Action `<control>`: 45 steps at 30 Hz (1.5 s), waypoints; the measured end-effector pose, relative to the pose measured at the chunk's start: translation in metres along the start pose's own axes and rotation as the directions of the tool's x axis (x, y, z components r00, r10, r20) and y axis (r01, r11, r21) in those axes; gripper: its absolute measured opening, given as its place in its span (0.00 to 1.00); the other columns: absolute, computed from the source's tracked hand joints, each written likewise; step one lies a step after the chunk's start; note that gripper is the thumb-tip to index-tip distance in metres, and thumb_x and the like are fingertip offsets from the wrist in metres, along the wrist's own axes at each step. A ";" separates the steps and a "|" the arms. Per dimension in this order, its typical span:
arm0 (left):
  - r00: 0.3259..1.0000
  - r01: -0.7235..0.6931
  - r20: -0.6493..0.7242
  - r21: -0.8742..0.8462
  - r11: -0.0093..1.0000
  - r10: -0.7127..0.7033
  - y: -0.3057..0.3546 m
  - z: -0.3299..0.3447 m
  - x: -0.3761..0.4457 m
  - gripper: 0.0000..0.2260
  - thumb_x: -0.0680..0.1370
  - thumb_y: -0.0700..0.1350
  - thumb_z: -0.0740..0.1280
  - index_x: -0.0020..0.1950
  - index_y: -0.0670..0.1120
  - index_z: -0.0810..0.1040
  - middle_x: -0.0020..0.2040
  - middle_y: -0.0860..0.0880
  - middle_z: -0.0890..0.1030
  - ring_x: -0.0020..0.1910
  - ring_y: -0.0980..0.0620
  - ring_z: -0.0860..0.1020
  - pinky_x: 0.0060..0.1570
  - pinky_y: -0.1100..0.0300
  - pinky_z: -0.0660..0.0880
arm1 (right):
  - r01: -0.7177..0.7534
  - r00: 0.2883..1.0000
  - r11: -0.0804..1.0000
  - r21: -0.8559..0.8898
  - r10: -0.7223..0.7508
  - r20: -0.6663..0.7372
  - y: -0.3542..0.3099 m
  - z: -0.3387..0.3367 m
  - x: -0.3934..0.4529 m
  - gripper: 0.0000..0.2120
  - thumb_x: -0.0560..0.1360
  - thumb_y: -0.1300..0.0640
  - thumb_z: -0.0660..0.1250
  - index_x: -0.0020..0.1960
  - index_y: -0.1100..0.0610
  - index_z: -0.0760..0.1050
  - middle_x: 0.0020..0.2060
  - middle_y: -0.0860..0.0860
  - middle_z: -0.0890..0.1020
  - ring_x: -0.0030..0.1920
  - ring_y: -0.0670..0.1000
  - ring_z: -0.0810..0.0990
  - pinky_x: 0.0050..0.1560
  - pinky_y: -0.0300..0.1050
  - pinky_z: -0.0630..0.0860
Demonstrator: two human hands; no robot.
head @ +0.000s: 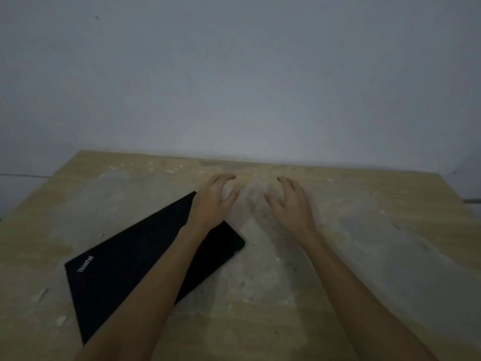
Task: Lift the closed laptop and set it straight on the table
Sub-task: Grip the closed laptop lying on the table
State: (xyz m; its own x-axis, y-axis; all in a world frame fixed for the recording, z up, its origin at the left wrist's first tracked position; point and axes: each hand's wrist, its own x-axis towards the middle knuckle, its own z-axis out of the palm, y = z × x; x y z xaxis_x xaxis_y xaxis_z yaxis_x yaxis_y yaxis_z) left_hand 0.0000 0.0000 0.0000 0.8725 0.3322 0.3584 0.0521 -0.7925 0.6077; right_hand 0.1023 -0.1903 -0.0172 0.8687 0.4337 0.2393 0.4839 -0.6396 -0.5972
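A closed black laptop [122, 267] lies flat on the wooden table [364, 230], turned at a slant, with white lettering near its left corner. My left hand [213, 201] hovers over the laptop's far right edge, fingers spread and curved, holding nothing. My left forearm crosses over the lid and hides part of it. To the right of the laptop, above bare tabletop, my right hand [291, 201] is open too, its fingers apart. The two hands face each other with a gap between them.
The tabletop is worn, with pale chips and flakes [61, 320] scattered on it. A plain grey wall [234, 74] stands right behind the table's far edge. The table's left edge runs diagonally close to the laptop.
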 end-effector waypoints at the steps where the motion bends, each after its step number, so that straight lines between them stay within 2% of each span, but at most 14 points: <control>1: 1.000 -0.003 -0.008 -0.011 1.000 0.003 -0.001 -0.002 0.003 0.16 0.83 0.51 0.66 0.70 0.49 0.77 0.69 0.51 0.78 0.66 0.51 0.76 0.61 0.56 0.73 | 0.005 1.000 1.000 0.016 -0.005 -0.008 -0.002 0.000 0.002 0.29 0.81 0.46 0.66 0.77 0.60 0.69 0.74 0.57 0.73 0.74 0.59 0.71 0.72 0.56 0.69; 4: 1.000 0.017 0.001 0.008 1.000 -0.017 -0.010 -0.006 -0.005 0.16 0.82 0.51 0.66 0.69 0.49 0.77 0.68 0.51 0.78 0.65 0.51 0.77 0.62 0.52 0.75 | 0.010 1.000 1.000 0.010 -0.010 -0.013 -0.008 0.004 -0.006 0.28 0.82 0.45 0.65 0.76 0.59 0.69 0.73 0.56 0.74 0.73 0.58 0.71 0.72 0.55 0.69; 9: 0.999 0.004 -0.037 0.056 0.998 -0.002 -0.031 -0.024 -0.039 0.12 0.82 0.51 0.67 0.64 0.50 0.79 0.62 0.53 0.80 0.56 0.53 0.80 0.55 0.51 0.79 | 0.071 0.997 0.997 0.043 -0.072 0.016 -0.025 0.027 -0.029 0.27 0.82 0.45 0.65 0.76 0.58 0.71 0.72 0.56 0.76 0.72 0.57 0.73 0.70 0.55 0.72; 15: 0.996 0.050 -0.082 0.139 0.989 -0.039 -0.055 -0.062 -0.078 0.09 0.82 0.50 0.67 0.61 0.51 0.80 0.58 0.51 0.80 0.54 0.52 0.79 0.51 0.54 0.78 | 0.079 0.993 0.993 0.082 -0.086 0.080 -0.068 0.059 -0.047 0.26 0.81 0.41 0.64 0.72 0.56 0.75 0.63 0.54 0.82 0.60 0.54 0.81 0.54 0.46 0.76; 18: 0.991 0.134 -0.050 0.193 0.972 -0.127 -0.070 -0.079 -0.087 0.12 0.81 0.51 0.68 0.64 0.51 0.79 0.61 0.50 0.78 0.57 0.50 0.79 0.55 0.54 0.77 | 0.074 0.992 0.997 0.031 -0.077 0.104 -0.084 0.071 -0.049 0.27 0.80 0.39 0.64 0.71 0.57 0.76 0.57 0.53 0.83 0.55 0.54 0.82 0.48 0.45 0.76; 20: 0.978 0.207 -0.020 0.237 0.949 -0.208 -0.081 -0.087 -0.093 0.16 0.81 0.54 0.68 0.67 0.50 0.77 0.65 0.48 0.76 0.60 0.47 0.78 0.60 0.50 0.76 | 0.073 0.990 0.997 -0.020 -0.070 0.118 -0.092 0.077 -0.049 0.27 0.80 0.38 0.64 0.69 0.57 0.76 0.55 0.53 0.83 0.54 0.54 0.81 0.47 0.47 0.77; 24: 0.948 0.305 -0.020 0.345 0.887 -0.318 -0.095 -0.089 -0.099 0.26 0.82 0.60 0.63 0.75 0.48 0.70 0.69 0.44 0.75 0.66 0.42 0.75 0.67 0.45 0.70 | 0.064 0.990 0.986 -0.151 -0.044 0.134 -0.102 0.088 -0.050 0.27 0.79 0.34 0.62 0.59 0.57 0.79 0.55 0.54 0.79 0.54 0.56 0.79 0.48 0.51 0.78; 27: 0.945 0.311 -0.033 0.408 0.859 -0.326 -0.098 -0.084 -0.096 0.27 0.82 0.62 0.60 0.76 0.46 0.69 0.69 0.42 0.75 0.67 0.41 0.74 0.68 0.45 0.68 | 0.047 0.991 0.969 -0.241 -0.016 0.130 -0.108 0.095 -0.051 0.30 0.78 0.32 0.60 0.58 0.58 0.78 0.58 0.55 0.77 0.58 0.57 0.76 0.52 0.52 0.77; 32: 0.944 0.327 -0.095 0.414 0.849 -0.316 -0.101 -0.077 -0.090 0.28 0.80 0.63 0.61 0.73 0.45 0.73 0.65 0.42 0.76 0.64 0.41 0.75 0.65 0.46 0.69 | -0.013 0.994 0.980 -0.197 0.035 0.108 -0.109 0.097 -0.049 0.29 0.76 0.31 0.63 0.51 0.58 0.77 0.54 0.56 0.76 0.55 0.58 0.76 0.51 0.53 0.77; 36: 0.921 0.387 -0.137 0.423 0.819 -0.365 -0.102 -0.074 -0.075 0.31 0.78 0.68 0.61 0.63 0.43 0.79 0.58 0.43 0.78 0.56 0.42 0.77 0.58 0.46 0.73 | -0.035 0.997 0.989 -0.146 0.043 0.057 -0.109 0.093 -0.049 0.28 0.76 0.32 0.65 0.50 0.59 0.77 0.52 0.55 0.77 0.52 0.57 0.78 0.51 0.54 0.79; 39: 0.913 0.408 -0.170 0.434 0.803 -0.372 -0.099 -0.078 -0.063 0.31 0.77 0.71 0.59 0.54 0.43 0.78 0.50 0.45 0.79 0.44 0.46 0.78 0.42 0.52 0.73 | -0.025 0.999 0.991 -0.131 0.030 0.035 -0.113 0.091 -0.049 0.26 0.79 0.35 0.64 0.55 0.60 0.75 0.55 0.56 0.76 0.53 0.57 0.77 0.51 0.53 0.78; 41: 0.912 0.410 -0.185 0.464 0.785 -0.367 -0.094 -0.083 -0.053 0.31 0.77 0.73 0.57 0.49 0.44 0.76 0.40 0.48 0.78 0.34 0.50 0.74 0.31 0.56 0.66 | -0.015 0.999 0.993 -0.119 0.019 0.035 -0.115 0.088 -0.048 0.24 0.81 0.37 0.62 0.57 0.60 0.73 0.56 0.56 0.75 0.49 0.57 0.78 0.44 0.50 0.77; 42: 0.913 0.406 -0.183 0.482 0.776 -0.364 -0.091 -0.086 -0.049 0.31 0.76 0.73 0.56 0.46 0.45 0.75 0.36 0.49 0.77 0.30 0.52 0.72 0.28 0.57 0.63 | -0.010 0.999 0.994 -0.112 0.014 0.036 -0.117 0.086 -0.048 0.23 0.82 0.38 0.61 0.58 0.60 0.72 0.57 0.57 0.75 0.46 0.56 0.78 0.40 0.48 0.76; 45: 0.919 0.388 -0.153 0.506 0.770 -0.363 -0.086 -0.095 -0.036 0.35 0.76 0.75 0.53 0.39 0.45 0.77 0.32 0.49 0.78 0.28 0.52 0.74 0.27 0.58 0.62 | 0.012 0.999 0.998 -0.069 -0.010 0.032 -0.117 0.079 -0.045 0.20 0.83 0.40 0.59 0.56 0.58 0.70 0.56 0.56 0.75 0.40 0.52 0.75 0.33 0.43 0.68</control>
State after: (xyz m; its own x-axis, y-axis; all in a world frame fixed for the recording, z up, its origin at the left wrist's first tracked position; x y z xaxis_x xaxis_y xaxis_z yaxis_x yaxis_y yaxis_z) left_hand -0.0818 0.1046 0.0023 0.7089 0.6712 0.2168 0.6248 -0.7402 0.2484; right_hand -0.0023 -0.0848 -0.0184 0.8601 0.4600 0.2206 0.5003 -0.6764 -0.5405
